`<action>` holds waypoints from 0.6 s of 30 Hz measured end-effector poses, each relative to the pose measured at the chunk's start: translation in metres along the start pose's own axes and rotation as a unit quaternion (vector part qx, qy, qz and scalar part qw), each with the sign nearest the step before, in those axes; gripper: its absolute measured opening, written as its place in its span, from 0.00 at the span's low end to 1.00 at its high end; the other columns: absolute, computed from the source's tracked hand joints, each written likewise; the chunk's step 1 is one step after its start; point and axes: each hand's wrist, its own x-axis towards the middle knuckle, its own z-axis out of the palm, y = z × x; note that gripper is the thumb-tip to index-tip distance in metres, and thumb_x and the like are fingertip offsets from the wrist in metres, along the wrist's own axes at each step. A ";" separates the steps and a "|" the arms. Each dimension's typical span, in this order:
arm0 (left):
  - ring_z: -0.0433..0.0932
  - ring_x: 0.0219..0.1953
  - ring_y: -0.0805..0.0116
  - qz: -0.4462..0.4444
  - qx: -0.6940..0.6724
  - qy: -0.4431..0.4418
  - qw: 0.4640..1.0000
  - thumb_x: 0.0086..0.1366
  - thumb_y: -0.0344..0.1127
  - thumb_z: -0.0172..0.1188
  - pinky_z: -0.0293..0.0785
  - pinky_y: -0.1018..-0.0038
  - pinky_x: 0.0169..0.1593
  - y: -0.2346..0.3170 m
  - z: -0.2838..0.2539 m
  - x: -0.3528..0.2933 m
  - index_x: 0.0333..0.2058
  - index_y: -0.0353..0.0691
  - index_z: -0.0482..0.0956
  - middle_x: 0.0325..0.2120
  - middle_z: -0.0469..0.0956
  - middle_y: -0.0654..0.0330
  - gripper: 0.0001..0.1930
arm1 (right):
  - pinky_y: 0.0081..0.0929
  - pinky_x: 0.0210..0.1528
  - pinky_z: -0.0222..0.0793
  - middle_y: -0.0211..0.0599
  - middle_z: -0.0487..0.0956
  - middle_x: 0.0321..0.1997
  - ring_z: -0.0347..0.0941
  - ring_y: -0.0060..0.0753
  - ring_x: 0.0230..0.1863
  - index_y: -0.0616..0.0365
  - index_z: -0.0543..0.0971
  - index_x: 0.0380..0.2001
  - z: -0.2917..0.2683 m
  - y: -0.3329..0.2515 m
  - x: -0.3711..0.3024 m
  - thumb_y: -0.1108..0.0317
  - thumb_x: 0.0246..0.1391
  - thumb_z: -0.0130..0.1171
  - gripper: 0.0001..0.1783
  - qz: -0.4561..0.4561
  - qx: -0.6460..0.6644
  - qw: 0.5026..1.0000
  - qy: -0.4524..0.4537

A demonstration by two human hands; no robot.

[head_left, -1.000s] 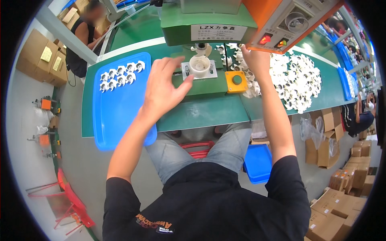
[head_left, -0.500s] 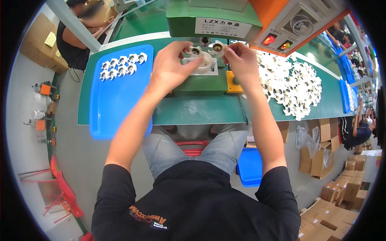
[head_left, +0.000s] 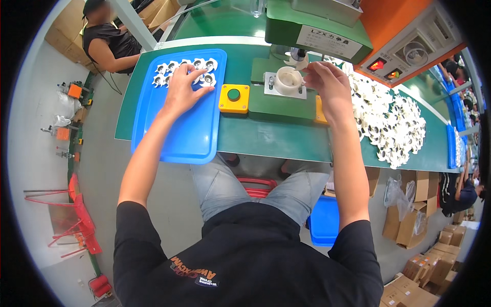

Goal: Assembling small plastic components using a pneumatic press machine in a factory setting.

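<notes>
On the left, a blue tray is holding two rows of white rotors. The left hand is hovering over them, thumb and forefinger parting around the end rotor of the nearer row (whether they are gripping it, I cannot tell). Just beside the tray, a yellow button box is sitting on the green table. Farther right, a white cup is standing upright beneath the press. The right hand is curling its fingers beside the cup, its hold unclear. Rightmost, a pile of rotors is spreading over the table.
</notes>
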 end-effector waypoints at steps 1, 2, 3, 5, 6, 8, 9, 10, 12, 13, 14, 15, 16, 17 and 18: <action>0.74 0.51 0.55 0.011 0.022 -0.006 1.000 0.53 0.48 0.77 0.70 0.59 0.54 -0.003 0.004 0.002 0.49 0.45 0.85 0.44 0.74 0.55 0.26 | 0.25 0.43 0.76 0.39 0.84 0.40 0.77 0.25 0.37 0.69 0.81 0.42 -0.002 0.001 -0.003 0.68 0.66 0.55 0.13 0.000 -0.001 1.000 0.001; 0.73 0.52 0.56 0.021 0.043 -0.012 0.999 0.52 0.49 0.77 0.69 0.58 0.53 -0.005 0.009 0.004 0.49 0.46 0.86 0.45 0.74 0.56 0.27 | 0.26 0.44 0.75 0.39 0.84 0.40 0.78 0.26 0.38 0.69 0.81 0.42 -0.005 0.001 -0.007 0.67 0.66 0.55 0.13 -0.010 -0.027 1.000 -0.006; 0.72 0.53 0.57 0.032 0.060 -0.010 0.998 0.52 0.51 0.77 0.67 0.58 0.52 -0.008 0.010 0.008 0.50 0.48 0.85 0.46 0.74 0.57 0.28 | 0.27 0.45 0.75 0.38 0.85 0.40 0.78 0.26 0.38 0.69 0.81 0.42 -0.009 0.001 -0.011 0.67 0.66 0.56 0.14 -0.019 -0.053 0.998 -0.011; 0.72 0.53 0.56 0.007 0.081 -0.013 0.997 0.52 0.50 0.77 0.67 0.57 0.52 -0.011 0.012 0.006 0.53 0.48 0.83 0.47 0.73 0.57 0.30 | 0.28 0.46 0.75 0.38 0.85 0.41 0.78 0.27 0.39 0.68 0.82 0.41 -0.016 0.001 -0.021 0.66 0.65 0.57 0.14 -0.039 -0.117 0.992 0.001; 0.72 0.53 0.56 0.025 0.096 0.018 0.995 0.53 0.50 0.77 0.67 0.58 0.51 -0.011 0.013 0.005 0.55 0.46 0.81 0.47 0.73 0.56 0.32 | 0.29 0.48 0.74 0.38 0.85 0.41 0.78 0.28 0.40 0.67 0.82 0.41 -0.020 0.002 -0.027 0.64 0.65 0.58 0.14 -0.059 -0.177 0.982 0.012; 0.72 0.53 0.55 0.010 0.076 0.019 0.997 0.53 0.49 0.77 0.67 0.58 0.51 -0.013 0.012 0.002 0.54 0.44 0.81 0.47 0.72 0.55 0.32 | 0.33 0.50 0.73 0.43 0.84 0.40 0.79 0.39 0.42 0.66 0.81 0.39 -0.033 0.011 -0.040 0.65 0.61 0.61 0.12 -0.132 -0.316 0.939 0.036; 0.72 0.53 0.53 0.007 0.073 0.027 0.997 0.53 0.47 0.76 0.67 0.58 0.53 -0.007 0.010 0.002 0.54 0.43 0.80 0.47 0.73 0.53 0.31 | 0.35 0.51 0.73 0.46 0.83 0.40 0.79 0.44 0.42 0.66 0.81 0.39 -0.041 0.016 -0.047 0.66 0.60 0.62 0.12 -0.185 -0.385 0.904 0.038; 0.73 0.52 0.52 0.027 0.059 0.042 0.997 0.54 0.45 0.76 0.68 0.57 0.53 -0.002 0.011 0.001 0.54 0.42 0.80 0.47 0.73 0.52 0.29 | 0.40 0.50 0.73 0.48 0.82 0.41 0.78 0.53 0.45 0.65 0.81 0.38 -0.049 0.024 -0.053 0.69 0.55 0.64 0.11 -0.281 -0.477 0.831 0.059; 0.74 0.49 0.49 0.064 0.014 0.064 0.996 0.58 0.36 0.72 0.71 0.57 0.54 0.024 0.004 -0.006 0.51 0.38 0.80 0.46 0.75 0.49 0.23 | 0.43 0.50 0.73 0.48 0.81 0.44 0.76 0.55 0.47 0.65 0.80 0.38 -0.060 0.032 -0.064 0.70 0.51 0.67 0.12 -0.348 -0.568 0.745 0.036; 0.75 0.49 0.49 0.088 -0.020 0.058 0.994 0.58 0.32 0.70 0.71 0.58 0.54 0.043 -0.001 -0.012 0.50 0.37 0.81 0.46 0.76 0.49 0.21 | 0.45 0.50 0.73 0.47 0.80 0.45 0.75 0.54 0.48 0.65 0.79 0.39 -0.065 0.038 -0.068 0.72 0.48 0.68 0.14 -0.348 -0.566 0.747 0.025; 0.75 0.49 0.49 0.112 -0.056 0.050 0.991 0.58 0.29 0.68 0.72 0.59 0.53 0.060 -0.002 -0.018 0.49 0.36 0.81 0.45 0.77 0.49 0.19 | 0.45 0.53 0.73 0.47 0.80 0.46 0.75 0.54 0.50 0.66 0.79 0.40 -0.064 0.037 -0.073 0.71 0.47 0.69 0.16 -0.348 -0.566 0.747 0.020; 0.75 0.50 0.49 0.141 -0.051 0.024 0.988 0.58 0.27 0.67 0.71 0.59 0.54 0.077 -0.008 -0.023 0.48 0.34 0.81 0.45 0.78 0.50 0.18 | 0.45 0.54 0.73 0.48 0.80 0.46 0.75 0.54 0.50 0.67 0.79 0.41 -0.064 0.038 -0.075 0.71 0.47 0.69 0.18 -0.357 -0.569 0.741 0.022; 0.75 0.50 0.50 0.168 -0.044 -0.002 0.985 0.57 0.25 0.66 0.71 0.59 0.54 0.092 -0.012 -0.028 0.48 0.33 0.81 0.46 0.78 0.50 0.17 | 0.44 0.55 0.73 0.48 0.80 0.47 0.75 0.55 0.51 0.68 0.79 0.42 -0.064 0.041 -0.075 0.71 0.46 0.70 0.19 -0.367 -0.569 0.736 0.020; 0.75 0.51 0.50 0.173 -0.042 -0.009 0.984 0.57 0.24 0.65 0.71 0.59 0.55 0.101 -0.013 -0.033 0.49 0.32 0.81 0.47 0.79 0.52 0.19 | 0.43 0.56 0.73 0.47 0.80 0.50 0.74 0.55 0.53 0.67 0.80 0.47 -0.065 0.042 -0.077 0.71 0.48 0.70 0.21 -0.352 -0.569 0.743 0.018; 0.75 0.51 0.50 0.179 -0.048 -0.014 0.983 0.57 0.24 0.65 0.71 0.59 0.55 0.104 -0.012 -0.035 0.49 0.32 0.81 0.47 0.79 0.52 0.19 | 0.43 0.56 0.73 0.47 0.80 0.50 0.74 0.54 0.53 0.67 0.80 0.47 -0.066 0.044 -0.077 0.70 0.48 0.70 0.22 -0.356 -0.573 0.738 0.021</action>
